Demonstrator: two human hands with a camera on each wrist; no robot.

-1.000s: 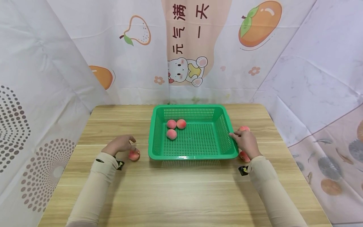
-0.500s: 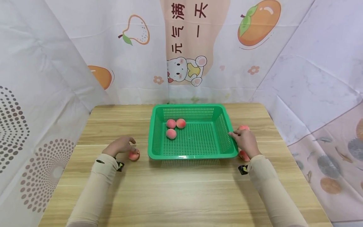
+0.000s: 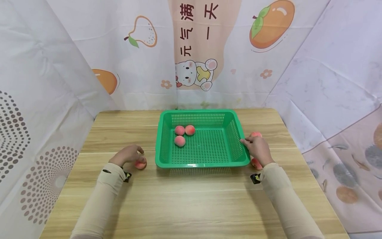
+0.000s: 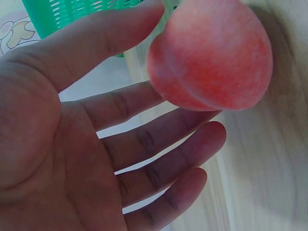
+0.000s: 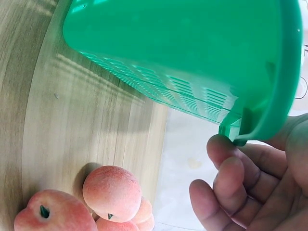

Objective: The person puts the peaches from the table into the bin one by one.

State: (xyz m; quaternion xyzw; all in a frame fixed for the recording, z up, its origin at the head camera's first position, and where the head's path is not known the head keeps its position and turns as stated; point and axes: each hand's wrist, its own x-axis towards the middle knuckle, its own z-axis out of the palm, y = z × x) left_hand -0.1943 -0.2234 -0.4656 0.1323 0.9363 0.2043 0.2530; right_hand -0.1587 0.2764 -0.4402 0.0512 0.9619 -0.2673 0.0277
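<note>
Head view: looking down on a green basket (image 3: 176,165), upright at the far middle of the bench (image 3: 191,205), with three peaches (image 3: 180,141) close together in its left part. To the left, a loose peach (image 3: 140,165) on the bench, partly covered by the left hand (image 3: 128,155). From the left wrist view, with thumb and fingers apart about this peach; cannot tell whether pressing on it or merely beside it. On the right, a firmer grip: right hand (image 3: 259,149) clamped on the right rim of the basket. Just to the right, more peaches (image 5: 112,192) on the bench, bunched and partly hidden, hard to count.

Could go wrong, at a guess: closing off-centre on something so round, and so sending it rolling over the bench. Also possible: tugging at the right rim, so sliding or tipping the basket and setting its contents rolling, or brushing the bunch on the right and scattering it.

Underneath, pale wood grain with rounded far corners and soft shadows. All around, creased pale cloths (image 3: 131,66), printed at the far side with fruit, a cartoon animal and dark characters, and at left with dots
</note>
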